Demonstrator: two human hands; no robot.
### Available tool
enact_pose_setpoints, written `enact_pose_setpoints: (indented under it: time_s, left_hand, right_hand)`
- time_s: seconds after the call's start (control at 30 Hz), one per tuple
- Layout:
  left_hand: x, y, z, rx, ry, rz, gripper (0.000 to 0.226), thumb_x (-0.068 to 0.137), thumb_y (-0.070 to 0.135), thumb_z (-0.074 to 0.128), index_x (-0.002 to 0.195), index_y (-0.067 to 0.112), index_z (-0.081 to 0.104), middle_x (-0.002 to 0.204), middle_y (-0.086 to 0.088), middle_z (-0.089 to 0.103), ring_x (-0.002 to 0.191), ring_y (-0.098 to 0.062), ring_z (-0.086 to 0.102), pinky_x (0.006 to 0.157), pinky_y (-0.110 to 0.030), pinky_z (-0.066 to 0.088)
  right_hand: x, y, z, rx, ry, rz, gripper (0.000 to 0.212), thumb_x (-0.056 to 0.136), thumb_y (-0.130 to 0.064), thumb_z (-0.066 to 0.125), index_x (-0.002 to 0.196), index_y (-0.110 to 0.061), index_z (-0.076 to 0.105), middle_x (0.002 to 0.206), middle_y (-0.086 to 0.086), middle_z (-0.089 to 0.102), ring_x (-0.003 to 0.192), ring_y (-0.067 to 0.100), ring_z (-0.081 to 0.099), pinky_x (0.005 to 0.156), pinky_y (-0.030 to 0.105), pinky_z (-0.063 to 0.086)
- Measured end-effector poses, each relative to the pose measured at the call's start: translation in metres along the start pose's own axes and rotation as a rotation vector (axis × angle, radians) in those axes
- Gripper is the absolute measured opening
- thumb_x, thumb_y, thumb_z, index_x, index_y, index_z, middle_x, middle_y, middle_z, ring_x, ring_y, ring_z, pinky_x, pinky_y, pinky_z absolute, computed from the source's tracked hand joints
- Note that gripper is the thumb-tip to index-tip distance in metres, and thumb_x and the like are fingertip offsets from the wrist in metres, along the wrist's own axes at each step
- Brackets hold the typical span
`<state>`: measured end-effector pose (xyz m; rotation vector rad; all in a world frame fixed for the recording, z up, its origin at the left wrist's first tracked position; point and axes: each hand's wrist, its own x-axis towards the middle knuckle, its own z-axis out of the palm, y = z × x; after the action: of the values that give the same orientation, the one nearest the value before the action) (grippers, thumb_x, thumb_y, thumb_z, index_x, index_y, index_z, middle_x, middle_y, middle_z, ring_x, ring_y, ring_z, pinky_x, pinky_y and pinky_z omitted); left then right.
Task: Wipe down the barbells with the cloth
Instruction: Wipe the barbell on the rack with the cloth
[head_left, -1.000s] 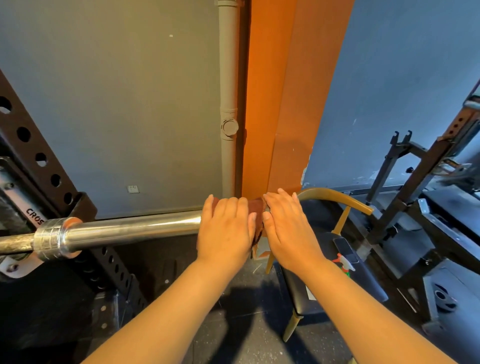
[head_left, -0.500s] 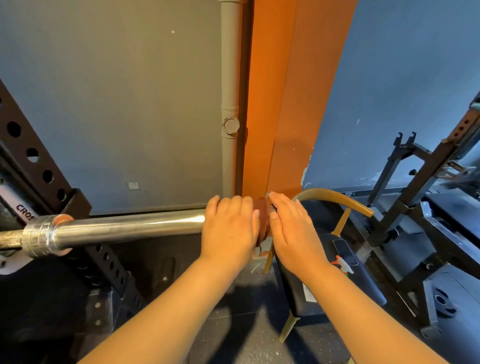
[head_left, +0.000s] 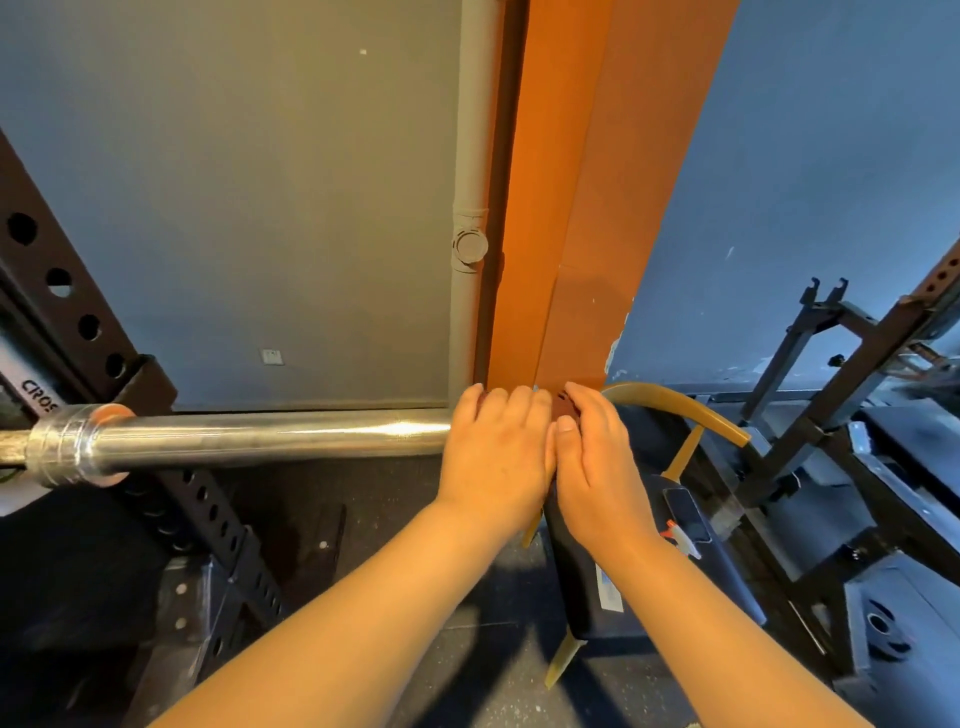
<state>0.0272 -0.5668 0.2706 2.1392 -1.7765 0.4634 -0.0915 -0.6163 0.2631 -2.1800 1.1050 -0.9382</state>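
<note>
One barbell (head_left: 260, 441), left centre. Two hands, centre: left hand (head_left: 493, 462), right hand (head_left: 597, 467). One cloth (head_left: 567, 408), sliver between them. One grey pipe (head_left: 470, 208), top centre. One chair (head_left: 675, 410), right.

Your left hand (head_left: 493, 457) and right hand (head_left: 597, 460) abut on barbell (head_left: 260, 439) end, cloth (head_left: 568, 407) between | rack (head_left: 78, 322) left of grip | pipe (head_left: 470, 208) behind | chair (head_left: 680, 514) below-right

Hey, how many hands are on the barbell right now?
2. The left hand curls over the barbell near its end; the right hand, touching it, cups the tip, with a sliver of reddish cloth showing between them.
</note>
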Motion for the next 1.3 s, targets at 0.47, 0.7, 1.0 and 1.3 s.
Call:
enact_pose_setpoints:
  time_s: [0.47,0.7,1.0,1.3]
  left_hand:
    - [-0.082,-0.134,-0.041,0.039,0.103,-0.494,0.046,0.105,0.035,0.020,0.124,0.018,0.058,0.126,-0.003,0.061,0.136,-0.027,0.045,0.126,-0.055,0.005]
    - [-0.049,-0.062,-0.028,-0.180,0.078,-0.199,0.055,0.105,0.035,0.018,0.139,0.014,0.057,0.135,-0.002,0.062,0.141,-0.021,0.043,0.127,-0.045,0.007]
    - [-0.124,-0.153,-0.032,-0.228,0.180,-0.362,0.054,0.107,0.020,0.044,0.159,0.017,0.030,0.167,0.004,0.022,0.156,-0.010,0.007,0.129,-0.036,0.004]
    - [-0.126,-0.206,-0.046,-0.035,0.083,-0.223,0.055,0.105,0.038,0.033,0.153,0.012,0.038,0.153,-0.005,0.044,0.148,-0.026,0.032,0.128,-0.040,0.008]
  right_hand:
    - [0.001,-0.026,0.029,-0.376,-0.040,-0.373,0.047,0.109,-0.030,0.037,0.153,-0.015,0.044,0.160,0.001,0.041,0.153,0.016,0.024,0.127,0.037,-0.001]
    - [-0.002,-0.056,0.045,-0.103,-0.270,-0.492,0.048,0.111,-0.021,0.035,0.158,-0.018,0.031,0.164,-0.003,0.031,0.152,0.004,0.017,0.128,0.031,0.005]
    - [0.008,-0.081,0.077,-0.748,-0.177,-0.522,0.081,0.100,-0.070,0.027,0.157,-0.013,0.033,0.123,0.012,0.059,0.110,0.031,0.055,0.096,0.045,0.046]
    - [0.012,-0.102,0.097,-0.735,-0.217,-0.656,0.067,0.098,-0.061,0.040,0.146,-0.015,0.049,0.127,0.007,0.061,0.108,0.027,0.060,0.088,0.042,0.051]
